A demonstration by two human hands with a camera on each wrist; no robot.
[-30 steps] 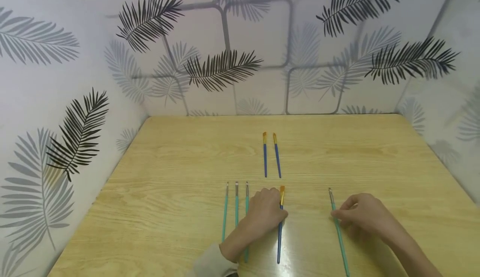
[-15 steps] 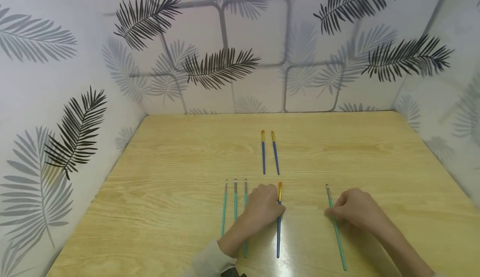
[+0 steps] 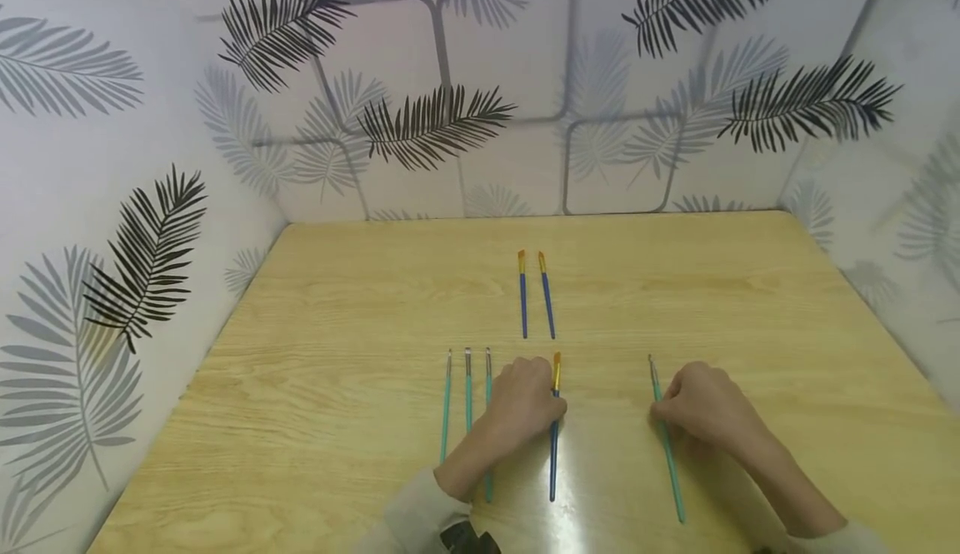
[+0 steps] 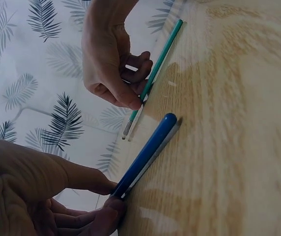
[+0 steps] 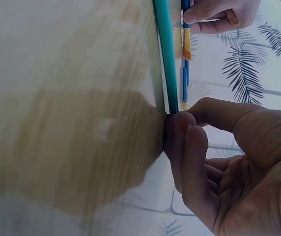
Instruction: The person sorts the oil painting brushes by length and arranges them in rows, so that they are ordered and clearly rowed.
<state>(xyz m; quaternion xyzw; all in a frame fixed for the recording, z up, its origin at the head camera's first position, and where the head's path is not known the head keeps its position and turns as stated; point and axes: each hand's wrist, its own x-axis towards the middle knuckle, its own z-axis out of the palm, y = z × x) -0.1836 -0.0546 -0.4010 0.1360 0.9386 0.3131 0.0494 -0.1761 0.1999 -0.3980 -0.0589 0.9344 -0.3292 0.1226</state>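
In the head view my left hand holds a blue-handled paintbrush with a gold ferrule and orange bristles, lying along the table. The left wrist view shows its handle pinched between thumb and fingers near the tabletop. To the right, my right hand pinches a teal paintbrush with a silver ferrule, slightly slanted. Up close in the right wrist view, thumb and fingertips meet at the teal handle; the part beyond them is hidden.
Three teal paintbrushes, including the leftmost brush, lie side by side left of my left hand, partly under that forearm. Farther back lie two blue paintbrushes, one straight and one slightly tilted. A leaf-patterned wall borders the wooden table.
The whole head view has shifted, so everything appears slightly higher. My right hand has drawn the teal brush slightly left and closed in over it. My left hand keeps its hold on the blue brush.
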